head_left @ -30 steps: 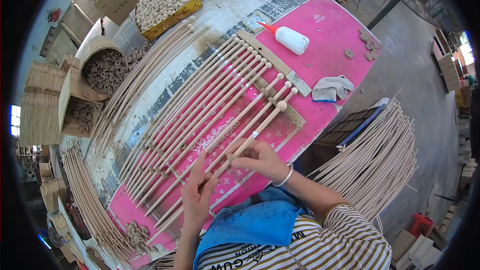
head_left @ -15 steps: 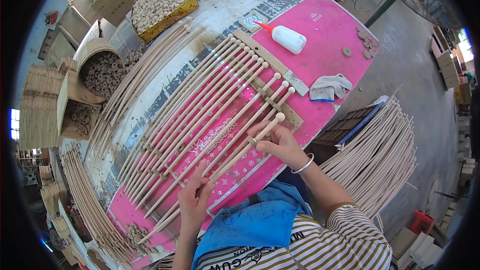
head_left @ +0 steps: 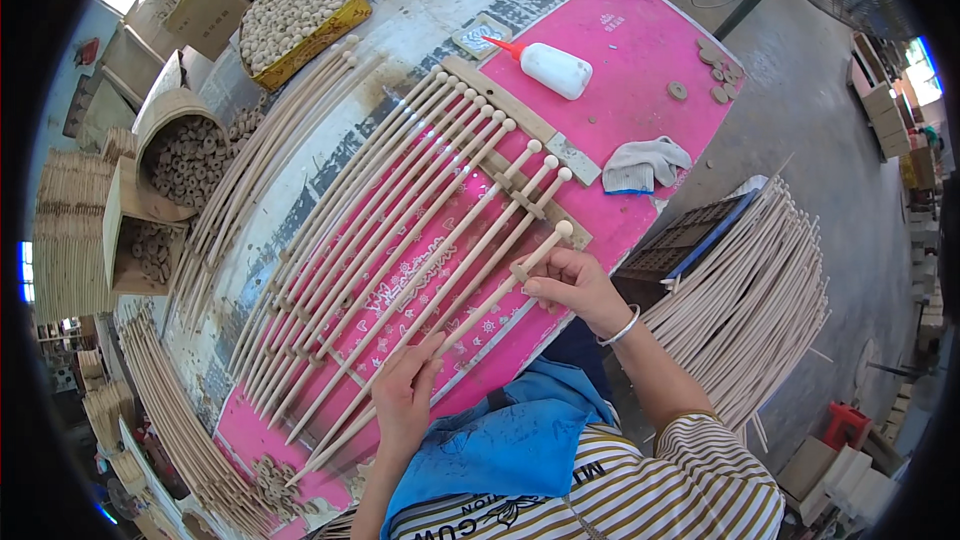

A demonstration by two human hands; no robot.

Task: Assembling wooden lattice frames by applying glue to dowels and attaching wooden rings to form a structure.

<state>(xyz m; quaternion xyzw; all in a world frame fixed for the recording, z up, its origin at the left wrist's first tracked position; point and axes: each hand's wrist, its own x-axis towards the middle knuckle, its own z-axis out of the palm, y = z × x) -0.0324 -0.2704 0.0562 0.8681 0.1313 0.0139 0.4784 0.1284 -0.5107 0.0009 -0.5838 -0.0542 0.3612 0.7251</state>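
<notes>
My left hand [head_left: 405, 392] is closed round a long wooden rod [head_left: 480, 313] with a round ball on its upper end. The rod slants from lower left to upper right along the table's near edge. At its ball end, my right hand [head_left: 578, 287] pinches the rod by a small wooden ring [head_left: 519, 271] threaded on it, below the ball [head_left: 564, 228]. Just beyond lie several similar ball-tipped rods [head_left: 430, 180], side by side across a wooden rack [head_left: 560, 148]. Some of these also carry rings. My right fingers partly cover the held rod.
A white glue bottle [head_left: 557, 71] with a red nozzle and a grey-white glove [head_left: 645, 164] lie on the pink mat [head_left: 640, 60]. A yellow box of wooden balls [head_left: 300, 15], a container of rings [head_left: 185, 155] and bundled rods [head_left: 740, 310] stand around.
My left hand has shifted up the rod toward my right hand. The ring sits slightly nearer the ball, and the held rod shows a wider gap from its neighbours. The view has shifted slightly.
</notes>
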